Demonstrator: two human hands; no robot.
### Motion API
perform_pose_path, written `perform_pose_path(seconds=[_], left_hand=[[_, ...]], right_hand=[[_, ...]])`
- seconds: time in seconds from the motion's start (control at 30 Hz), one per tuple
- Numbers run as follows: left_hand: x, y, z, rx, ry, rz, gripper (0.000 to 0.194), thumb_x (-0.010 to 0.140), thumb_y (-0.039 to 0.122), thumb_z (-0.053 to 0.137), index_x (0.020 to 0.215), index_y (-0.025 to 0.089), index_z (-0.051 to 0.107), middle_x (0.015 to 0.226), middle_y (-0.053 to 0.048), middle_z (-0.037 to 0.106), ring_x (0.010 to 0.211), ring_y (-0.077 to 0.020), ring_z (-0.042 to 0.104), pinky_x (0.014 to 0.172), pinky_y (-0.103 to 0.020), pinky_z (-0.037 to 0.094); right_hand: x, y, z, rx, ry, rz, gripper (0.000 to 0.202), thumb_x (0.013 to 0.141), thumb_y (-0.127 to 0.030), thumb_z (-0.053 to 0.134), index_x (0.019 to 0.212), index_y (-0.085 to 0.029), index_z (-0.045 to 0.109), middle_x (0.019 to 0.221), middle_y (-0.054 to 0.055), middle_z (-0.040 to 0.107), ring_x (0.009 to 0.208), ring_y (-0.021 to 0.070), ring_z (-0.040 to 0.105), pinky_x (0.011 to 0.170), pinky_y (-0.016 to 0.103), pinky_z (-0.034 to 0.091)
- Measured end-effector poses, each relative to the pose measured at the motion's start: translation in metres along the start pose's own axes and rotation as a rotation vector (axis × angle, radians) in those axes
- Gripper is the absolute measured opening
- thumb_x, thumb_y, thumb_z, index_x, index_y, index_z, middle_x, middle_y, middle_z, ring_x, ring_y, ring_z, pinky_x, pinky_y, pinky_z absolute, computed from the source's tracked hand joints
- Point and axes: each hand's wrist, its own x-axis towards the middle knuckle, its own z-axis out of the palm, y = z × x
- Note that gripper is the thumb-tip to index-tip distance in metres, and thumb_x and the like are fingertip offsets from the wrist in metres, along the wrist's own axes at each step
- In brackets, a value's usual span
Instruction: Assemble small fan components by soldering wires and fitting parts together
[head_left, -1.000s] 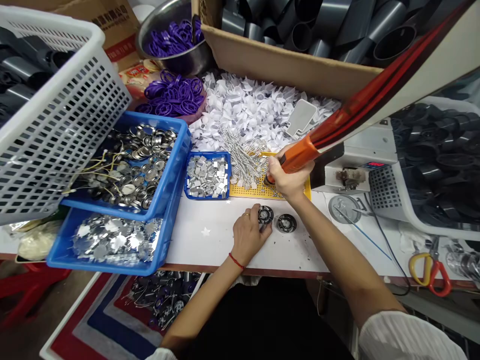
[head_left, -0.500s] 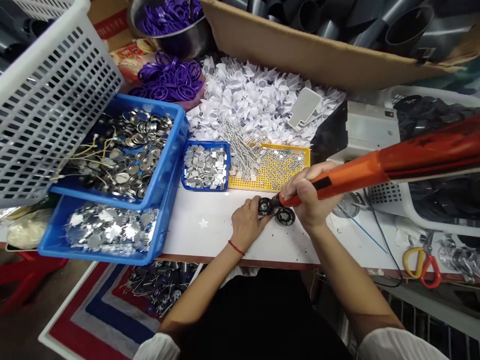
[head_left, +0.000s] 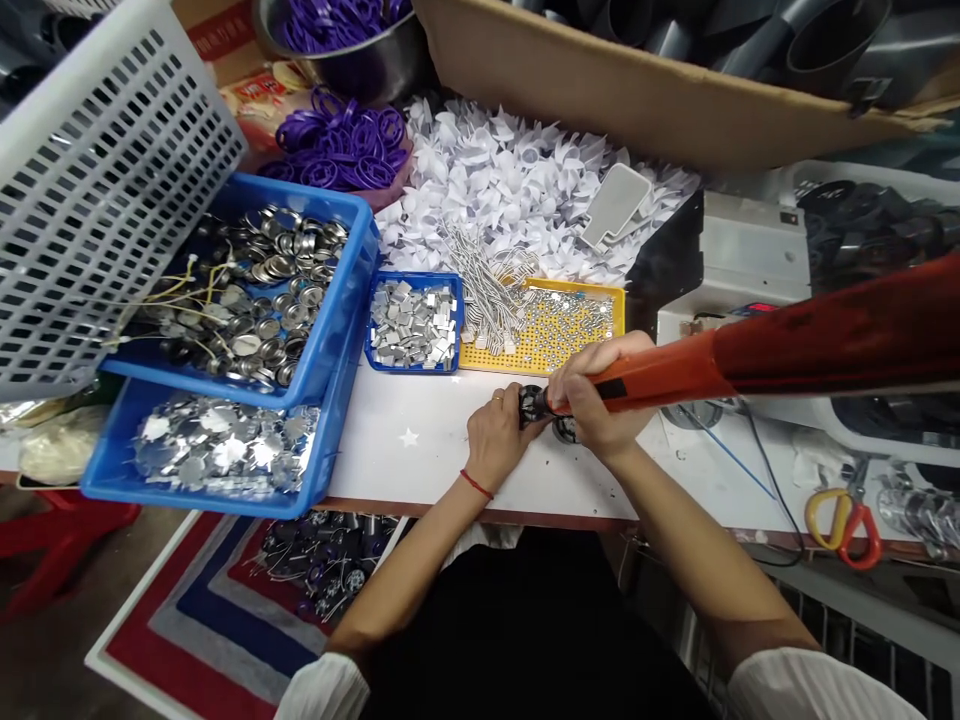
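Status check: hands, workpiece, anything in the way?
Left hand holding black round part. Right hand gripping orange tool, tip at that part. Right hand partly blocking view of second round part.

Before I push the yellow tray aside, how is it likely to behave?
The yellow tray looks shallow and sits flat, so it should slide rather than tip. The small metal pieces are spread loose in it and would probably shift or roll. The thin wires bunched over its left end look flexible and may drag along.
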Motion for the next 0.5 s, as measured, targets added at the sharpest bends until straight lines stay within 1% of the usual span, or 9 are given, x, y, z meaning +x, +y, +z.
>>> perform_pose_path(seconds=[0.1, 0.2, 0.27, 0.3, 0.37, 0.4, 0.43, 0.47, 0.5], left_hand=[[0.001, 0.002, -0.001, -0.013, -0.015, -0.014, 0.056, 0.088, 0.066, 0.046, 0.115, 0.017, 0.055, 0.096, -0.008, 0.064, 0.08, -0.0227, 0.064, 0.059, -0.031, 0.039], [0.001, 0.002, 0.0, -0.012, -0.001, -0.014, 0.057, 0.088, 0.066, 0.045, 0.114, 0.017, 0.055, 0.099, -0.008, 0.064, 0.082, -0.0231, 0.064, 0.06, -0.03, 0.039], [0.0, 0.001, 0.002, -0.005, 0.042, -0.012, 0.058, 0.087, 0.067, 0.046, 0.116, 0.018, 0.055, 0.1, -0.009, 0.064, 0.084, -0.0241, 0.064, 0.061, -0.03, 0.04], [-0.001, 0.0, 0.003, -0.003, 0.07, -0.007, 0.058, 0.087, 0.066, 0.047, 0.118, 0.018, 0.055, 0.1, -0.009, 0.063, 0.085, -0.0245, 0.063, 0.062, -0.031, 0.041], [-0.003, -0.001, 0.003, 0.003, 0.126, 0.012, 0.058, 0.086, 0.064, 0.051, 0.121, 0.017, 0.054, 0.104, -0.011, 0.061, 0.088, -0.0252, 0.062, 0.065, -0.031, 0.043], [-0.005, -0.002, 0.003, 0.012, 0.158, 0.029, 0.058, 0.086, 0.061, 0.053, 0.123, 0.017, 0.053, 0.109, -0.013, 0.06, 0.093, -0.0262, 0.061, 0.069, -0.032, 0.044], [-0.006, -0.002, 0.002, 0.027, 0.188, 0.053, 0.059, 0.085, 0.058, 0.056, 0.126, 0.015, 0.052, 0.115, -0.015, 0.057, 0.098, -0.0276, 0.06, 0.074, -0.033, 0.045], [-0.006, -0.001, -0.001, 0.047, 0.206, 0.086, 0.059, 0.085, 0.054, 0.059, 0.128, 0.015, 0.051, 0.119, -0.017, 0.055, 0.104, -0.0291, 0.058, 0.08, -0.035, 0.045], [-0.007, 0.0, -0.003, 0.069, 0.209, 0.126, 0.057, 0.085, 0.05, 0.06, 0.129, 0.014, 0.05, 0.121, -0.018, 0.054, 0.107, -0.0304, 0.056, 0.085, -0.037, 0.045]], right_hand=[[-0.006, 0.002, 0.002, 0.01, -0.013, -0.007, 0.028, 0.078, -0.027, 0.07, 0.084, -0.025, 0.043, 0.059, -0.009, 0.053, 0.044, 0.0101, 0.052, 0.042, 0.026, 0.044], [-0.009, 0.001, 0.008, 0.001, -0.011, -0.011, 0.027, 0.078, -0.027, 0.069, 0.08, -0.024, 0.043, 0.056, -0.009, 0.051, 0.042, 0.0093, 0.051, 0.04, 0.025, 0.043], [-0.002, -0.006, 0.006, -0.022, 0.035, -0.026, 0.025, 0.077, -0.029, 0.07, 0.076, -0.023, 0.045, 0.055, -0.009, 0.05, 0.041, 0.0087, 0.05, 0.039, 0.024, 0.043], [0.005, -0.012, 0.002, -0.026, 0.078, -0.063, 0.024, 0.076, -0.029, 0.07, 0.075, -0.023, 0.047, 0.054, -0.009, 0.051, 0.04, 0.0085, 0.05, 0.038, 0.024, 0.043], [0.025, -0.03, -0.016, -0.008, 0.197, -0.198, 0.018, 0.076, -0.027, 0.069, 0.075, -0.025, 0.051, 0.053, -0.01, 0.053, 0.038, 0.008, 0.049, 0.037, 0.023, 0.043], [0.037, -0.043, -0.03, 0.017, 0.265, -0.314, 0.015, 0.078, -0.026, 0.067, 0.076, -0.026, 0.053, 0.051, -0.01, 0.053, 0.037, 0.0079, 0.047, 0.036, 0.022, 0.042], [0.048, -0.056, -0.045, 0.02, 0.317, -0.376, 0.012, 0.079, -0.025, 0.066, 0.076, -0.027, 0.054, 0.05, -0.011, 0.051, 0.038, 0.0083, 0.047, 0.038, 0.023, 0.043], [0.057, -0.07, -0.062, -0.032, 0.322, -0.356, 0.011, 0.08, -0.028, 0.065, 0.076, -0.027, 0.055, 0.052, -0.009, 0.05, 0.041, 0.0093, 0.048, 0.04, 0.025, 0.045], [0.063, -0.084, -0.077, -0.069, 0.295, -0.298, 0.011, 0.08, -0.033, 0.066, 0.079, -0.028, 0.057, 0.056, -0.007, 0.051, 0.045, 0.0101, 0.051, 0.044, 0.026, 0.047]])
